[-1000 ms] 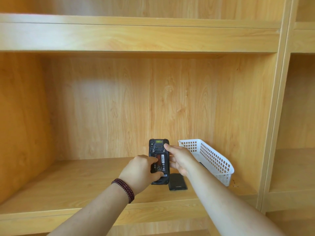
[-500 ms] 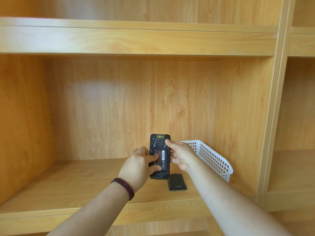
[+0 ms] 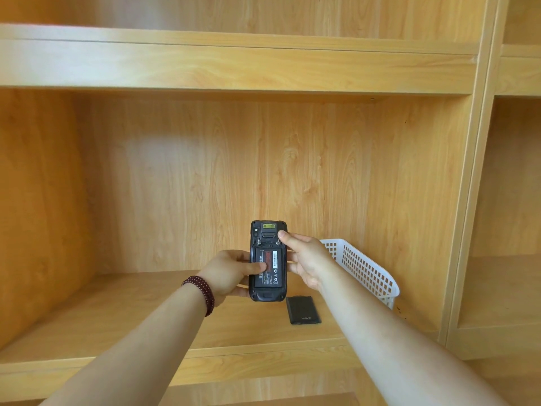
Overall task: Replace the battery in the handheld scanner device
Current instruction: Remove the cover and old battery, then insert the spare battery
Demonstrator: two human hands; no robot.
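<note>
I hold the black handheld scanner [image 3: 267, 293] upright above the shelf, its back towards me and its cover off. A battery [image 3: 272, 276] with a red label sits in the open bay. My left hand [image 3: 227, 273] grips the scanner's left side, thumb pressed on the battery. My right hand [image 3: 307, 262] grips the right side, with a fingertip at the top right near the latch. A flat black piece [image 3: 303, 310], either the back cover or another battery, lies on the shelf below the scanner.
A white plastic basket [image 3: 367, 269] leans against the back wall at the right of the wooden shelf [image 3: 117, 315]. A shelf board runs overhead, and a vertical divider [image 3: 465, 200] bounds the compartment on the right.
Both hands have lifted the scanner a little above the shelf. My left thumb has slid up from the lower edge onto the middle of the battery.
</note>
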